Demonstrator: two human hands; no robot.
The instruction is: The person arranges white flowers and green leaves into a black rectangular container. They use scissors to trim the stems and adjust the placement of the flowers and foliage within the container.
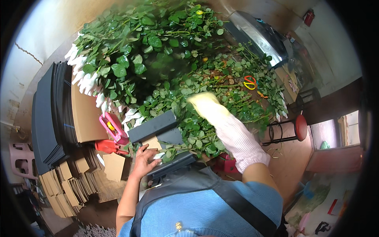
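Left edge: one stack of dark grey sheets (49, 118) stands on edge, with one pile of brown cardboard pieces (73, 183) fanned out below it and one larger brown board (85, 116) beside it. One pink stool (19, 160) sits at the far left. Next, one pink tool (112, 128) rests above one red tool (107, 147).

Centre: the bare left hand (144, 160) lies palm down, fingers spread, on one dark grey folded wrap (164, 136) whose brown lining shows; green stems lie inside it. Behind, one large bundle of leafy stems (134, 51) has white-netted flower heads (85, 79) along its left side; these are too many to count.

Right of centre: the right hand (211, 108), in one white knit glove, reaches into a second spread of leafy stems (233, 83); whether it grips any cannot be told. One pair of orange-handled scissors (249, 82) lies on the leaves. Far right: one red-seated stool (294, 128).
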